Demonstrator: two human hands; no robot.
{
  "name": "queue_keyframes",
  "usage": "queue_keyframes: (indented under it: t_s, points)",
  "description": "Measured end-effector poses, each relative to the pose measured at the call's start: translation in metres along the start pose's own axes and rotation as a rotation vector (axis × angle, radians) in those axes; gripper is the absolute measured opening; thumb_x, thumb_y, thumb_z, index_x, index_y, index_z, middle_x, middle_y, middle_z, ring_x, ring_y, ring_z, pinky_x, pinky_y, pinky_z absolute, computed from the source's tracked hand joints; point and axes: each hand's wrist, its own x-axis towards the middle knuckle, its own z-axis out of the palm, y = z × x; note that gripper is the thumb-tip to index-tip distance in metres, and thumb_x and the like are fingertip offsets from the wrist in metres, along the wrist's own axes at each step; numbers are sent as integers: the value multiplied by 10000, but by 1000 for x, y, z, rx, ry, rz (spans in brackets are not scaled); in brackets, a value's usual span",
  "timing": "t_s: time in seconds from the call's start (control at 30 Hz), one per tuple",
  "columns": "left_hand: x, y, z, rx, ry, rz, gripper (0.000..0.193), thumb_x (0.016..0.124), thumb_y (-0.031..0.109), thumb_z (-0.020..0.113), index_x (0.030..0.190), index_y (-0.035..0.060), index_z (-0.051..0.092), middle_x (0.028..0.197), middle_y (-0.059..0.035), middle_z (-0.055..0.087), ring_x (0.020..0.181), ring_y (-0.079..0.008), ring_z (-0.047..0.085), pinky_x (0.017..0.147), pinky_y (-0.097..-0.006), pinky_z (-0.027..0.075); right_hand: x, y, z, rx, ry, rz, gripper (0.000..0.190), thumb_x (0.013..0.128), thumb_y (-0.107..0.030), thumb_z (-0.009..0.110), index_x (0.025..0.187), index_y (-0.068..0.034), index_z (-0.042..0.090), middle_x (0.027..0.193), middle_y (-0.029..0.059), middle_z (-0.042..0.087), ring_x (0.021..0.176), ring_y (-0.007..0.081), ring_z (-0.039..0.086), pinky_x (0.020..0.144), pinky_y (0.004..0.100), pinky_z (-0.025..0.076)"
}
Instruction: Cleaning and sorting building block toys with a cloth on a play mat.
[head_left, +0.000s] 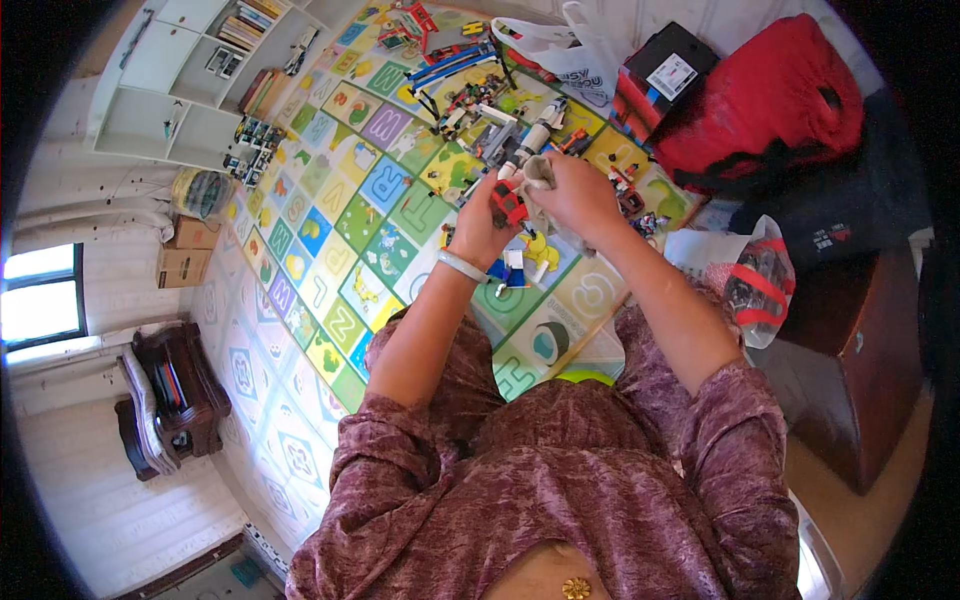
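My left hand (484, 221), with a pale bangle at the wrist, grips a small red and black toy-brick piece (510, 204). Close beside it, my right hand (581, 191) pinches a crumpled greyish-beige cloth (538, 174), which hangs down below the fingers. The cloth is right next to the red piece; whether they touch I cannot tell. Just beyond my hands is a white and grey cylindrical brick model (534, 139); its near end is partly hidden by them. Blue and white brick pieces (512, 270) and a yellow toy figure (540, 251) lie on the mat below my hands.
A colourful letter play mat (390, 225) covers the floor. Loose bricks (472, 101) and a blue brick structure (454, 64) lie farther off. A white plastic bag (551, 49), a black and red box (667, 71), a red fabric bundle (780, 97) and a brown wooden box (847, 375) stand rightward.
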Motion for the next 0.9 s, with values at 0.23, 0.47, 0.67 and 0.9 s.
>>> queue_keyframes:
  t_s: [0.23, 0.47, 0.67, 0.9]
  points:
    - [20, -11, -15, -128, -146, 13, 382, 979, 360, 401, 1135, 54, 569, 1120, -93, 623, 1035, -237, 592, 944, -422, 446, -3, 1, 13, 338, -126, -81, 492, 686, -378, 708, 1072, -82, 633, 924, 178, 664, 858, 338, 646, 736, 440, 508]
    - [14, -15, -12, -14, -97, -12, 320, 963, 313, 440, 1130, 81, 583, 1093, -64, 637, 1017, -216, 599, 930, -412, 447, -2, -7, 10, -20, -144, -16, 377, 659, -305, 690, 960, -86, 626, 900, 153, 665, 852, 342, 642, 719, 452, 509]
    - [-3, -7, 1, 63, 26, -24, 319, 936, 338, 509, 1108, 85, 598, 987, -42, 645, 866, -188, 603, 794, -353, 465, 2, 10, 4, -20, -71, 8, 373, 654, -304, 697, 956, -98, 624, 871, 152, 664, 831, 344, 644, 716, 457, 507]
    - [15, -16, -13, -35, -91, -20, 280, 935, 317, 499, 1064, 96, 611, 985, -59, 656, 912, -200, 620, 822, -370, 483, -7, -4, 16, 38, -153, -11, 449, 662, -333, 717, 1017, -72, 630, 904, 156, 668, 857, 334, 651, 753, 431, 513]
